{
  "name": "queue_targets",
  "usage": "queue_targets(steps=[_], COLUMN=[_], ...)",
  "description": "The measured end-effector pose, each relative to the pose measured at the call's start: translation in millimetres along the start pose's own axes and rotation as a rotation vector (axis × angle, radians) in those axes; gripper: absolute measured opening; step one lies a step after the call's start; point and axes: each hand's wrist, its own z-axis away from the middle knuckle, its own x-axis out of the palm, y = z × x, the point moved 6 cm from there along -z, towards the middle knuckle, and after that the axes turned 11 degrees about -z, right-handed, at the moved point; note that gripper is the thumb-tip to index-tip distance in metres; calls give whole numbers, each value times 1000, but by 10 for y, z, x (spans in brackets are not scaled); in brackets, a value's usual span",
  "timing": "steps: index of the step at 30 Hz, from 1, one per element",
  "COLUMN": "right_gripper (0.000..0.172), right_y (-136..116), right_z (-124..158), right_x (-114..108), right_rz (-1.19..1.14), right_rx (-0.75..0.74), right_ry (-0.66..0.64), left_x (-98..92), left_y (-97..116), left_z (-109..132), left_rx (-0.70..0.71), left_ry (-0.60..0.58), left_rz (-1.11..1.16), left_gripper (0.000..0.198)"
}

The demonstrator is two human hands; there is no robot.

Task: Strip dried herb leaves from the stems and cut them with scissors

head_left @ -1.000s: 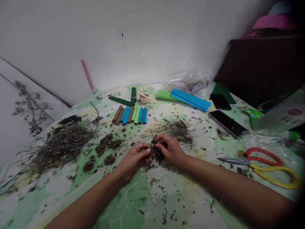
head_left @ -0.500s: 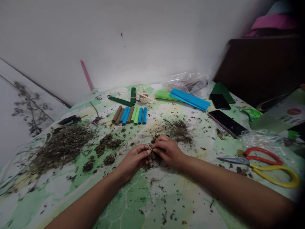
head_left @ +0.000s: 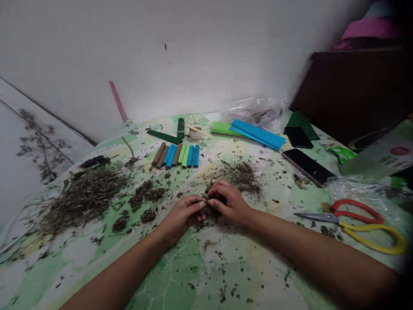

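Observation:
Thumb and index finger of my left hand (head_left: 186,213) pinch a small bit of dried plant (head_left: 205,202) just above the tablecloth. My right hand (head_left: 230,202) is right beside it, its thumb tip close to my left thumb and its index finger lifted apart from the thumb. Under and between both hands lies a dark heap of crumbled dried leaves (head_left: 209,212), partly hidden by my fingers. Left of my hands are small dark clumps of crumbled leaf (head_left: 146,192), and beyond them a large pile of dried stems and leaves (head_left: 88,193).
Several brown, blue and green rolls (head_left: 176,156) lie in a row behind my hands. Beyond are a small cup (head_left: 195,134) with chopsticks across it and folded blue paper (head_left: 258,134). To the right are a phone (head_left: 308,165) and red-and-yellow-handled scissors (head_left: 358,224).
My right index finger and thumb have spread apart from their pinch, and the fingers have lifted slightly. My left hand keeps nearly the same place and pinch.

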Motion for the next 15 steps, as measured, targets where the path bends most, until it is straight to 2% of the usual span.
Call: queue_targets(steps=[6,15], right_gripper=[7,19], right_y=[-37,61], right_z=[6,-4], right_x=[62,-45], right_rz=[0,15], right_rx=[-41,51], right_ry=[-51,72], left_x=[18,-4], left_y=[7,-1], left_z=[9,14], left_rx=[-4,5], left_ry=[-21,-17], left_rz=[-9,-38], left_gripper=[22,21])
